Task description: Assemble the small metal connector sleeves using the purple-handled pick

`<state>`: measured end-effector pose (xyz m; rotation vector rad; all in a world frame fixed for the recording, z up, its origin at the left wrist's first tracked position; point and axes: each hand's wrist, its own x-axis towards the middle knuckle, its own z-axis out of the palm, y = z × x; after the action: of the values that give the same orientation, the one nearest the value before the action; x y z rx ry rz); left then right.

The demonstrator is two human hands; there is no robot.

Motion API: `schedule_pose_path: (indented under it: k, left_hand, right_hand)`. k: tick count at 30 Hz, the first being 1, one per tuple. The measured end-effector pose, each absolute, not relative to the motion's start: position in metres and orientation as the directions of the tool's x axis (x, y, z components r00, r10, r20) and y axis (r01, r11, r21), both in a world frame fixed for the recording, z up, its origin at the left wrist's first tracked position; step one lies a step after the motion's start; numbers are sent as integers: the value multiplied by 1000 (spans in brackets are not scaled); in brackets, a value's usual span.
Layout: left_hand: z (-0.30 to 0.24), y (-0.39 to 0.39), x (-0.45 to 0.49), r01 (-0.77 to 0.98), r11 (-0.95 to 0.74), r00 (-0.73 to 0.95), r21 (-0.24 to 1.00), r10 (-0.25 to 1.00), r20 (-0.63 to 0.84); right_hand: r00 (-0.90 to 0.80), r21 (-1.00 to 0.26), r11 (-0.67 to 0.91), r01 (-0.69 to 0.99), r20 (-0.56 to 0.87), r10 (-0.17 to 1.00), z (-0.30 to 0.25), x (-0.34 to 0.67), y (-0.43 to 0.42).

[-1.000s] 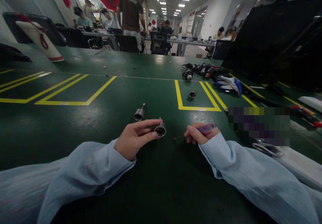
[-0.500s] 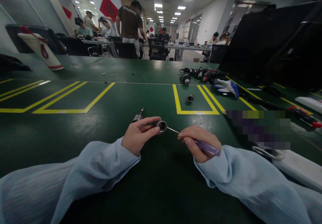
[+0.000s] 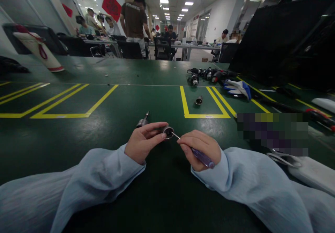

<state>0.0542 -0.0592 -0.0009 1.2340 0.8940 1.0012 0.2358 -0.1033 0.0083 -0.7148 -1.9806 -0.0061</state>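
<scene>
Between the thumb and fingers of my left hand (image 3: 144, 140) is a round metal ring-shaped part (image 3: 169, 132), its hollow end turned toward my right. My right hand (image 3: 200, 148) grips a screwdriver (image 3: 202, 158) by its translucent purple handle. The thin metal shaft points up and left, and its tip reaches the opening of the ring-shaped part; how far inside it goes I cannot tell. Just behind my left hand stands a metal cylindrical part (image 3: 142, 122) with a thin pointed rod, its lower portion hidden by the fingers.
A small metal cup-like part (image 3: 199, 100) lies within yellow tape (image 3: 206, 116) on the green table (image 3: 120, 102). Behind it are several dark metal parts with cables (image 3: 195, 80) and a blue-white glove (image 3: 237, 89). A white and red object (image 3: 39, 51) stands far left. People work in the background.
My right hand has moved left with the screwdriver, bringing the tip from beside the ring-shaped part's rim into its opening. My left hand has stayed almost in place.
</scene>
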Motion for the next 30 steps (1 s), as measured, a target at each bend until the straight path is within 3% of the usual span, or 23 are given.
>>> schedule_pose_path:
  k: [7,15,30]
  left_hand:
    - [2,-64,56,-93,34,339,995,941,-1]
    - [8,-67,63,-34,-12,211,999,977,18]
    - [14,-69,69,63,-43,126,997,991,35]
  right_hand:
    - [-345,-286,821,494,803,487,7,236,-103]
    - [-405,-249,860,446,801,441,8,233,-107]
    - [-440,-191,842,504,782,442,6,231,-113]
